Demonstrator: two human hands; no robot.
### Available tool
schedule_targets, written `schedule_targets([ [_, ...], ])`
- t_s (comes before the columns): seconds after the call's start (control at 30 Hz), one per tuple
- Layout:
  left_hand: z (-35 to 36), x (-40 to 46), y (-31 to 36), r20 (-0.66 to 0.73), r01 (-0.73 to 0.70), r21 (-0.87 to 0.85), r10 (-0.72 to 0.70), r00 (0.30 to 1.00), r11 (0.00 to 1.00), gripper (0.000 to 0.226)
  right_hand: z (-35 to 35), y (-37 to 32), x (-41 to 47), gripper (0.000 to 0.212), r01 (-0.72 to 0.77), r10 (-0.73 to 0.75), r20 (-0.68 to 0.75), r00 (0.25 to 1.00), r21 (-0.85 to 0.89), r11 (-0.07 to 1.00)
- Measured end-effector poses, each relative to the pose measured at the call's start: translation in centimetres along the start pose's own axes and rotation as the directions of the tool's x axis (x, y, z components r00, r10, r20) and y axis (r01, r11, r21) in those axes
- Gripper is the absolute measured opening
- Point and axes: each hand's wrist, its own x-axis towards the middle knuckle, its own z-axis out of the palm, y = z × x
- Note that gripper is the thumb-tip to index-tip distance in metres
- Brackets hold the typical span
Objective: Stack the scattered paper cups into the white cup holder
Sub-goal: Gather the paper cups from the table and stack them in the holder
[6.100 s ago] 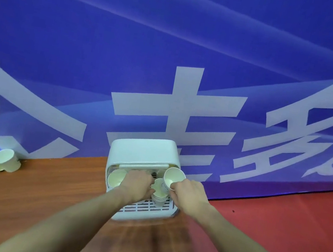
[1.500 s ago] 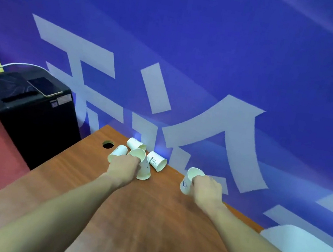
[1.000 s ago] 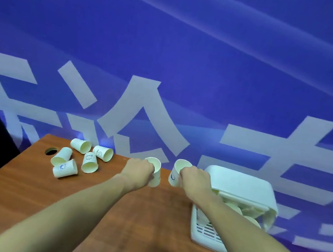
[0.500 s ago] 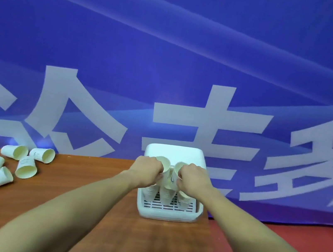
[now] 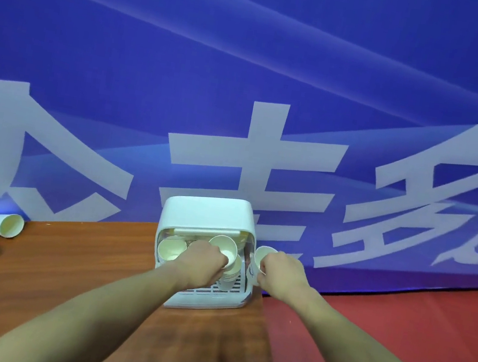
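Left hand [image 5: 204, 264] grips a cup [image 5: 223, 246] inside the open front of the white holder [image 5: 208, 215], over a nested stack [image 5: 230, 276] there; another cup [image 5: 170, 248] sits at the holder's left. Right hand [image 5: 280, 275] holds a second cup [image 5: 262, 255] just beside the holder's right wall. Loose cups [image 5: 2, 224] lie on their sides at the tabletop's [image 5: 62, 262] left edge

2 hands: left hand [image 5: 203, 261] & right hand [image 5: 281, 273], 1 cup each. 1 white cup holder [image 5: 208, 215]. 4 loose cups [image 5: 0, 224] on 1 table [image 5: 60, 271]. Cups in holder: can't count.
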Motion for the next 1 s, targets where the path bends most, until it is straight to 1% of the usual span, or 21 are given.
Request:
schedule_targets([
  [0.07,0.5,0.5,0.2,0.049,-0.029,0.039,0.027,0.998,0.999,0.026,1.1,0.7,0.0,0.014,-0.007,0.007,0.004,1.000,0.011,1.000],
  [0.17,1.0,1.3,0.8,0.108,-0.075,0.081,0.066,0.992,0.994,0.016,2.7,1.7,-0.1,0.015,-0.018,0.017,0.033,0.999,0.011,1.000],
  [0.23,1.1,1.9,0.9,0.130,-0.078,0.094,0.066,0.989,0.992,0.013,3.7,2.1,-0.3,0.018,-0.021,0.020,0.052,0.998,0.019,1.000],
  [0.3,1.5,2.7,1.1,0.157,-0.075,0.095,0.059,0.986,0.993,0.012,4.5,2.6,-0.3,0.020,-0.022,0.021,0.068,0.997,0.021,1.000],
  [0.53,3.2,5.4,1.5,0.251,-0.083,0.153,0.042,0.967,0.985,0.013,6.1,4.4,-0.1,0.017,-0.038,0.038,0.092,0.995,-0.001,0.999],
  [0.67,3.7,6.3,1.5,0.250,-0.048,0.176,0.002,0.968,0.983,0.019,6.0,4.9,0.1,0.021,-0.033,0.033,0.049,0.998,0.003,0.999],
  [0.8,3.4,6.5,1.5,0.228,-0.038,0.145,0.004,0.974,0.989,0.020,5.0,4.6,0.7,0.022,-0.022,0.022,-0.011,1.000,0.042,0.999],
  [1.0,1.5,5.4,-0.5,0.144,-0.024,0.143,0.003,0.990,0.989,0.029,2.3,2.1,2.4,0.023,0.084,-0.078,-0.095,0.992,0.060,0.995],
])
